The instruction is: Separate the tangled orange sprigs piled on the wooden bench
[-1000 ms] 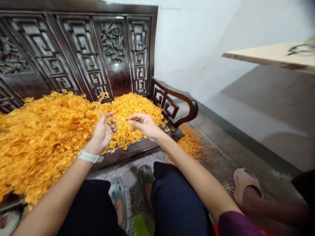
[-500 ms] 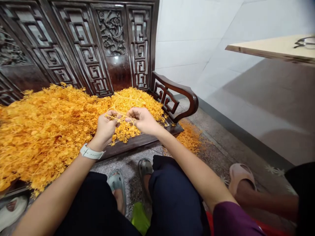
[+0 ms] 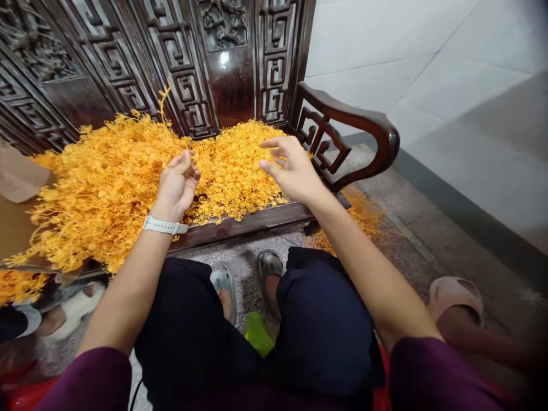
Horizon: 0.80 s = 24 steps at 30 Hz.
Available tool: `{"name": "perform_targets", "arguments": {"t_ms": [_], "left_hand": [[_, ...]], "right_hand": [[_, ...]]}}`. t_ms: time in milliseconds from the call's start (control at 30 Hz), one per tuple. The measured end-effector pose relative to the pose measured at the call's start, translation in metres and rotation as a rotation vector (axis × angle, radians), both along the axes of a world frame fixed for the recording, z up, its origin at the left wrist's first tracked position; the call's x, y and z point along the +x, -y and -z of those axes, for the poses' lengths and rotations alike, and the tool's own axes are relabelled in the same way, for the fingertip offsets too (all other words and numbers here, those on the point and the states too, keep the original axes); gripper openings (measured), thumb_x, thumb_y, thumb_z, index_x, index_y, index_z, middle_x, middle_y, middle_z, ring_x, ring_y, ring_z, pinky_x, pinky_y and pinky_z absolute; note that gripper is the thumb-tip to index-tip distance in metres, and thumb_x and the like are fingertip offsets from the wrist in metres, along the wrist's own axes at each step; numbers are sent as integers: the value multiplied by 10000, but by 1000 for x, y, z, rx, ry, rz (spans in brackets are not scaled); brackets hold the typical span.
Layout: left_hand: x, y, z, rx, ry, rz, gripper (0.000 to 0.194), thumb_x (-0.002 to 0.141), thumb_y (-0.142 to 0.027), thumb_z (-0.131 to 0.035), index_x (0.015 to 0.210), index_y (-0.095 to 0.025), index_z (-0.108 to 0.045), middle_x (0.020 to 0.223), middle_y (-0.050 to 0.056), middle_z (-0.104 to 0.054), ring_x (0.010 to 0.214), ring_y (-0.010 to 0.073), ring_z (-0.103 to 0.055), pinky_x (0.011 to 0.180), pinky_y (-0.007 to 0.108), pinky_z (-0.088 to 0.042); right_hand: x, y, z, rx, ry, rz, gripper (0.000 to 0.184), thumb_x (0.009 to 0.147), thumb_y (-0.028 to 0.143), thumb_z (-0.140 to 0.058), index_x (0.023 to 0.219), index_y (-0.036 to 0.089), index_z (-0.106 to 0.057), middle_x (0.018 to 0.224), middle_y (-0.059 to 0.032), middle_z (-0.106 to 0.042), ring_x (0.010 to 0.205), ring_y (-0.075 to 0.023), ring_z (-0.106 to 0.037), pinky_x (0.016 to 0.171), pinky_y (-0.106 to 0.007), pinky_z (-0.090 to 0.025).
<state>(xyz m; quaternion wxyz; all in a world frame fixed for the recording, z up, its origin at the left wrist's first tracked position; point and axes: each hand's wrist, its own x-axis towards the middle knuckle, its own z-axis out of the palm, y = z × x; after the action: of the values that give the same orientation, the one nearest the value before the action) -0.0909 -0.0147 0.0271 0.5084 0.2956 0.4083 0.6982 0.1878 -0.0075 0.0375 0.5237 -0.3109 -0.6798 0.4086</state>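
A big heap of orange-yellow plastic sprigs (image 3: pixel 98 182) covers the seat of a dark carved wooden bench (image 3: pixel 257 220). My left hand (image 3: pixel 176 184), with a white wristband, is closed in a pinch on the stem of one sprig (image 3: pixel 165 105) that sticks up over the heap. My right hand (image 3: pixel 289 166) hovers over the smaller pile of loose orange pieces (image 3: pixel 233 165) near the armrest, its fingers spread and holding nothing.
The bench's curved armrest (image 3: pixel 355 123) stands right of my right hand. More orange pieces (image 3: pixel 363 211) lie on the speckled floor under it. Another person's sandalled foot (image 3: pixel 456 294) is at the right, one more foot (image 3: pixel 71 308) at the left. A brown cardboard sheet (image 3: pixel 17 171) leans far left.
My hands, which were together pulling on a sprig, have come apart. The left hand now lifts a sprig over the heap; the right has opened. The view shifted left and down.
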Motion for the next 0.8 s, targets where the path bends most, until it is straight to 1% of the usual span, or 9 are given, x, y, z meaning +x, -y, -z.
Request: {"name": "perform_targets", "arguments": {"t_ms": [33,100,200,267,367,500,600,700,800], "left_hand": [[7,3,1,10,-10,25,121,959,-107,-699,849,-158,-695,812,26,-635,665,56,-582,611,141,-533],[21,7,3,-11,-32,95,114,927,-60,-713,853,-147,-709,843,36,-657,675,60,-601,619,151,-551],[39,11,8,-80,-50,195,112,854,-73,-799,881,-146,-719,787,12,-639,649,68,-605,630,171,-573],[49,13,11,-81,-66,244,193,780,-130,-886,858,-147,-710,759,-3,-628,653,77,-616,639,182,-583],[59,16,12,-56,-147,303,318,655,-198,-976,781,-128,-693,763,10,-647,651,80,-615,579,158,-549],[60,16,14,-96,-197,277,389,594,-278,-1002,817,-118,-727,806,37,-684,638,94,-631,595,190,-582],[58,13,15,-69,-192,250,366,600,-246,-979,855,-120,-748,824,39,-684,641,108,-644,607,213,-601],[62,14,11,-40,-137,255,281,613,-152,-918,818,-137,-728,791,15,-649,607,97,-616,554,189,-562],[72,15,7,-37,-138,268,217,639,-132,-863,723,-143,-664,744,4,-604,569,83,-572,505,171,-506]], "right_hand": [[-1,-11,10,10,7,95,314,809,412,-852,1017,220,-718,1128,-85,-643,1151,-262,-580,932,-392,-515],[-5,-24,24,9,69,126,305,853,435,-804,1043,215,-711,1144,-97,-652,1170,-269,-569,943,-399,-504],[-14,-20,25,-6,188,-67,322,911,457,-739,1093,193,-711,1096,-94,-687,1058,-239,-608,888,-372,-487],[-23,-12,21,-9,229,-177,343,911,456,-744,1111,179,-710,1019,-73,-691,946,-206,-609,827,-345,-467],[-36,-5,22,-47,219,-223,289,921,446,-723,1006,172,-691,818,-17,-623,750,-155,-535,708,-311,-410],[-42,-12,31,-120,150,-178,203,930,363,-651,845,190,-587,710,30,-519,656,-127,-453,627,-286,-349],[-41,-16,33,-129,109,-152,163,903,309,-631,817,204,-540,709,39,-491,656,-126,-437,623,-281,-349],[-42,-15,34,-214,27,-229,159,914,325,-604,835,221,-512,692,48,-460,622,-124,-419,607,-282,-357],[-48,-11,38,-314,-23,-309,159,965,329,-529,844,235,-488,656,58,-401,569,-121,-366,566,-282,-326]]}}
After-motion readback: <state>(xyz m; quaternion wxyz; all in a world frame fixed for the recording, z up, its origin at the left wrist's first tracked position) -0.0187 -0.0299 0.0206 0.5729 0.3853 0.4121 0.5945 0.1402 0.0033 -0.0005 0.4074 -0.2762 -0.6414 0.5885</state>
